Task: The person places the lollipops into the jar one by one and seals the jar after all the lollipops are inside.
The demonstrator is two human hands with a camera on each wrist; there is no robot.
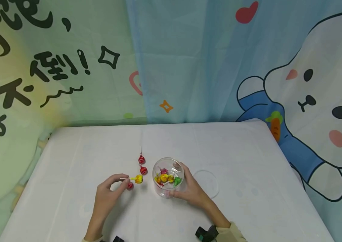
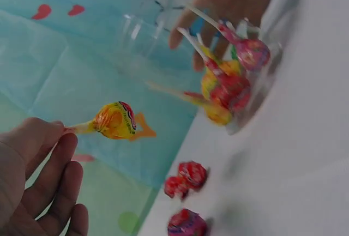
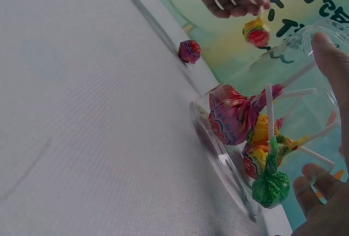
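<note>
My left hand [image 1: 105, 193] pinches the white stick of a yellow lollipop [image 1: 139, 178] between thumb and fingertips, its wrapped head pointing right. In the left wrist view this lollipop [image 2: 115, 121] is held above the table. My right hand [image 1: 193, 191] grips the right side of a clear round jar [image 1: 160, 192], which stands on the table with its top uncovered. Inside the jar lie several wrapped lollipops, among them a green one [image 3: 271, 188], a pink-red one [image 3: 233, 115] and yellow ones [image 3: 263, 129]. Their sticks point various ways.
Left of the jar, two red lollipops [image 1: 141, 160] lie in a line on the white tablecloth [image 1: 234, 151]. Another red lollipop [image 1: 130, 186] is just below the left hand's fingertips. A faint clear disc [image 1: 206, 183] lies behind the right hand. A printed curtain [image 1: 183, 67] hangs beyond the table.
</note>
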